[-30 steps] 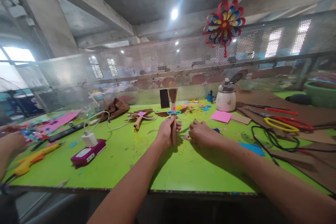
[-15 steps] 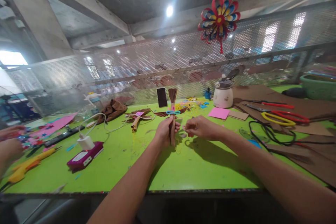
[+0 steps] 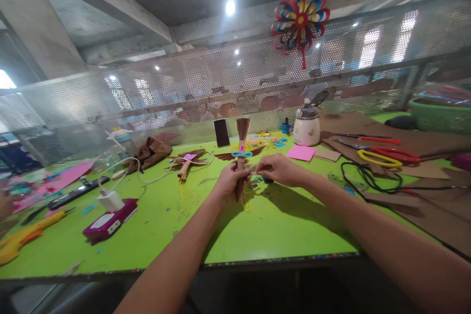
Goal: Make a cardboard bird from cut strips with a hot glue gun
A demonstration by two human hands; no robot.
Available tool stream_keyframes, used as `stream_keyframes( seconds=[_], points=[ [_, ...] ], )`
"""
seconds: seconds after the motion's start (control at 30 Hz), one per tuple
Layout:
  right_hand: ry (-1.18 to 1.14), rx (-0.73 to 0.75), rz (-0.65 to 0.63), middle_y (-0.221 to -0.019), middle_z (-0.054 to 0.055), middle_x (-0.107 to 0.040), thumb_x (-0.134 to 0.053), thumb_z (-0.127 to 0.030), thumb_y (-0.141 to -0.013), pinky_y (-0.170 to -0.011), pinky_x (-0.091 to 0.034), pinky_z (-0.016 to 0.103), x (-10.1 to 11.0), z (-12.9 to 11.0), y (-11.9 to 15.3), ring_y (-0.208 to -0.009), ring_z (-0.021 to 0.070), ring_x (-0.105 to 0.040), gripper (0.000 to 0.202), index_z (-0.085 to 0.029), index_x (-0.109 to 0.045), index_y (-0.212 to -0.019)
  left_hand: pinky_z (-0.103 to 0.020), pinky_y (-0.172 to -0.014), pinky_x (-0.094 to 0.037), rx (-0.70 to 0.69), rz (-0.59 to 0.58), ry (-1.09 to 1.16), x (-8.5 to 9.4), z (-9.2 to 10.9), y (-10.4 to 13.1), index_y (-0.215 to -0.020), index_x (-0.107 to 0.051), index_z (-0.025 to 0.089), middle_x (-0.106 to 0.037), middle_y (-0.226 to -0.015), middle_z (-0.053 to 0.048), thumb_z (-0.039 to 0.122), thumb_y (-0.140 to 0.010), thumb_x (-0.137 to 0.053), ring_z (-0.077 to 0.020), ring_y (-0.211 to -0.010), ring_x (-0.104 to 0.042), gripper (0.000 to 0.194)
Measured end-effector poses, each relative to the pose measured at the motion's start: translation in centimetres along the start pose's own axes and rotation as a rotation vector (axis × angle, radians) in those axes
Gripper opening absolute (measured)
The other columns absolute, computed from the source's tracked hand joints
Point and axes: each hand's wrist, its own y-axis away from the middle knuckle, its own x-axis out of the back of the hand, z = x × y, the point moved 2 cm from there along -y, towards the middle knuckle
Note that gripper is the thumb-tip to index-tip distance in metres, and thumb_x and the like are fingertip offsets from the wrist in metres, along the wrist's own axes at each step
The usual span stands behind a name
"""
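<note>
Upright in my left hand [image 3: 231, 181] is a brown paper figure [image 3: 243, 132], with a fanned top, pleated side wings and a blue loop [image 3: 242, 154] round its middle. My left fingers wrap its lower tube. Just to the right, my right hand [image 3: 275, 169] is closed in a pinch close to the tube; what its fingertips hold is too small to make out. A similar brown paper figure [image 3: 189, 160] with a pink centre and yellow strands lies on the green table [image 3: 158, 225] to the left.
A purple power socket [image 3: 110, 221] with a white plug and cable and a yellow glue gun [image 3: 33, 233] lie left. A phone [image 3: 221, 133] and a white bottle [image 3: 306, 127] stand behind. Scissors [image 3: 380, 158], black cord [image 3: 368, 186] and brown cardboard [image 3: 353, 125] are at right.
My right hand has come slightly closer to the paper tube and my left fingers. The whole view has shifted a little, and the person's hand at the far left is now mostly out of frame.
</note>
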Motion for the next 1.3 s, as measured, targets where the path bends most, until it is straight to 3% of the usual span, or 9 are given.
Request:
stream_keyframes(
  seconds=[0.17,0.33,0.53,0.7,0.9,1.3],
  points=[
    [-0.121,-0.089,0.064,-0.078,0.006,-0.066,-0.055,-0.022,-0.076,-0.062,-0.044,0.025,0.1,1.0,0.0,-0.066,0.0127,-0.057,0.024,-0.012,-0.066,-0.094,-0.018,-0.046,-0.037,0.006,0.034,0.031,-0.2,0.4,0.2,-0.084,-0.054,0.011,-0.058,-0.062,0.0,0.006,-0.055,-0.07,-0.0059,-0.049,-0.05,0.033],
    [-0.321,-0.07,-0.052,-0.113,0.011,-0.06,-0.061,-0.02,-0.07,-0.075,-0.048,0.029,0.0,1.3,0.3,-0.089,0.0159,-0.059,0.047,-0.016,-0.055,-0.116,-0.018,-0.045,-0.036,-0.019,0.016,0.041,-0.3,0.7,0.3,-0.084,-0.054,0.011,-0.056,-0.06,0.001,0.005,-0.055,-0.07,-0.0063,-0.048,-0.05,0.034],
    [-0.503,-0.118,-0.11,-0.076,0.003,-0.066,-0.064,-0.028,-0.071,-0.064,-0.047,0.026,-0.8,1.7,0.1,-0.067,0.0114,-0.059,0.031,-0.014,-0.061,-0.098,-0.019,-0.045,-0.036,-0.019,-0.042,0.029,-0.5,0.5,0.3,-0.094,-0.054,0.01,-0.055,-0.059,0.002,0.008,-0.055,-0.072,-0.0071,-0.047,-0.05,0.043],
    [-0.512,-0.109,-0.096,-0.067,0.0,-0.062,-0.066,-0.029,-0.068,-0.057,-0.044,0.023,-0.5,1.7,0.2,-0.059,0.0093,-0.055,0.026,-0.013,-0.061,-0.088,-0.019,-0.045,-0.037,-0.001,-0.083,0.018,-0.6,0.4,0.5,-0.096,-0.054,0.01,-0.058,-0.063,0.0,0.007,-0.058,-0.07,-0.0078,-0.049,-0.052,0.041],
    [-0.407,-0.049,-0.068,-0.074,0.003,-0.065,-0.066,-0.032,-0.069,-0.062,-0.046,0.024,-0.4,1.3,0.3,-0.066,0.0116,-0.058,0.031,-0.012,-0.063,-0.093,-0.018,-0.044,-0.039,0.034,-0.095,0.044,-0.6,0.5,0.4,-0.096,-0.053,0.011,-0.059,-0.066,-0.002,0.003,-0.061,-0.066,-0.009,-0.052,-0.055,0.038],
    [-0.062,0.072,0.057,-0.069,0.004,-0.069,-0.057,-0.031,-0.079,-0.053,-0.039,0.021,-0.2,0.3,0.3,-0.056,0.0099,-0.054,0.022,-0.015,-0.072,-0.082,-0.016,-0.044,-0.038,0.067,-0.126,0.116,-0.7,0.4,0.5,-0.093,-0.053,0.012,-0.057,-0.065,-0.001,0.001,-0.063,-0.064,-0.0083,-0.055,-0.054,0.033]
  ],
)
